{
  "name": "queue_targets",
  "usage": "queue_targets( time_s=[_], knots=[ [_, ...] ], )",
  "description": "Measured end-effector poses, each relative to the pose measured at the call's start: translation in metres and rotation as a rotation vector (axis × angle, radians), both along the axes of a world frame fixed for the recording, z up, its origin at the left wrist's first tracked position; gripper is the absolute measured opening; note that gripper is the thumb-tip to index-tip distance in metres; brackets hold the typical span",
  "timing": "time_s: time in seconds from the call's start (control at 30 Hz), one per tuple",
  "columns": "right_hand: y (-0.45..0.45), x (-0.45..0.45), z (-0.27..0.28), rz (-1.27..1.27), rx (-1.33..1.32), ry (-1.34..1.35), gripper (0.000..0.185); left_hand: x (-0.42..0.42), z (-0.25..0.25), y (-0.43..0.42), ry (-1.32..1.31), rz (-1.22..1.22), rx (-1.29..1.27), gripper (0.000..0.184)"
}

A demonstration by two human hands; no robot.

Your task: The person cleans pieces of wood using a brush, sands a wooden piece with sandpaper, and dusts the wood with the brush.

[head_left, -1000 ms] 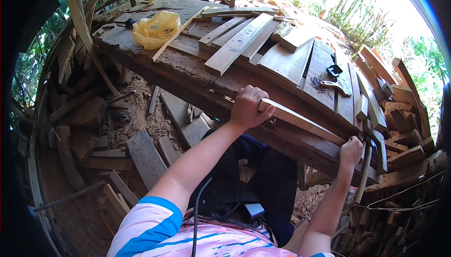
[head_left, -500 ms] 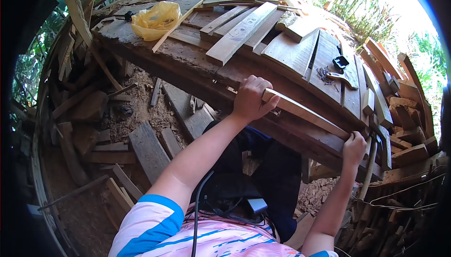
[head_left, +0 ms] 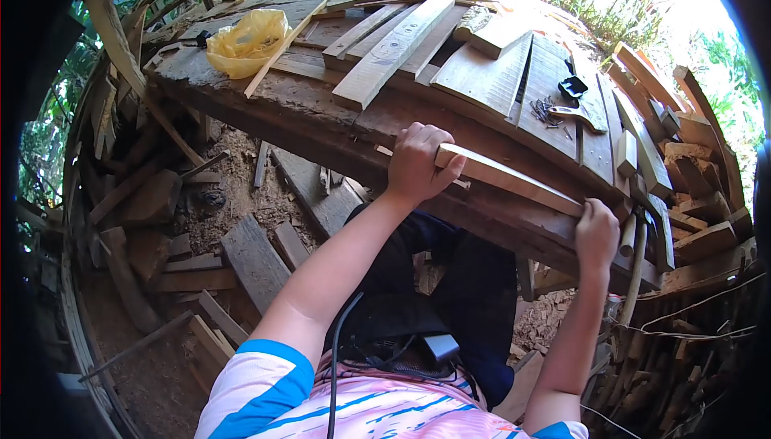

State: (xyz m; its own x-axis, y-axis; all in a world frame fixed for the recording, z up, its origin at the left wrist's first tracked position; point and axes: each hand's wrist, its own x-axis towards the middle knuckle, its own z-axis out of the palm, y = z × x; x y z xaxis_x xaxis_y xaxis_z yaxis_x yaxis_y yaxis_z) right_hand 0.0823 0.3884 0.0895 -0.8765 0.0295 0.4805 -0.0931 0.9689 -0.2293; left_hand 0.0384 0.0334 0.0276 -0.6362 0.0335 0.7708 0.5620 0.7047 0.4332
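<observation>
A pale, narrow strip of wood [head_left: 514, 179] lies between my hands along the near edge of a thick, dark wooden bench [head_left: 281, 122]. My left hand [head_left: 419, 163] is closed around its left end, with the thumb along the near side. Around the right end my right hand [head_left: 597, 234] is also closed, its fingers partly hidden. Right of that hand, a hammer with a wooden handle [head_left: 637, 266] hangs at the bench edge. Beyond the strip lie a pile of nails [head_left: 548, 113], a small black object [head_left: 573, 87] and a tool with a pale wooden handle [head_left: 580, 118].
Several planks [head_left: 393, 53] lie across the bench top. A yellow plastic bag [head_left: 249, 44] stands at the far left. Stacked offcuts [head_left: 703, 190] rise on the right. Scrap wood [head_left: 255, 258] and wood chips cover the ground below left.
Both hands and the strip have shifted slightly left and up in the view. The bench has moved a little left in the view too. Both hands keep their hold.
</observation>
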Motion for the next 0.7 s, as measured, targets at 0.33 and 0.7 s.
queue_targets(
  time_s=[0.33,0.7],
  knots=[
    [-0.088,-0.003,0.022,0.061,0.057,-0.089,0.022,-0.001,-0.002,0.001,0.008,0.005,0.016,0.043],
    [-0.026,-0.005,0.005,-0.04,0.019,-0.009,0.019,-0.001,-0.001,0.0,0.019,0.019,-0.01,0.038]
  ],
)
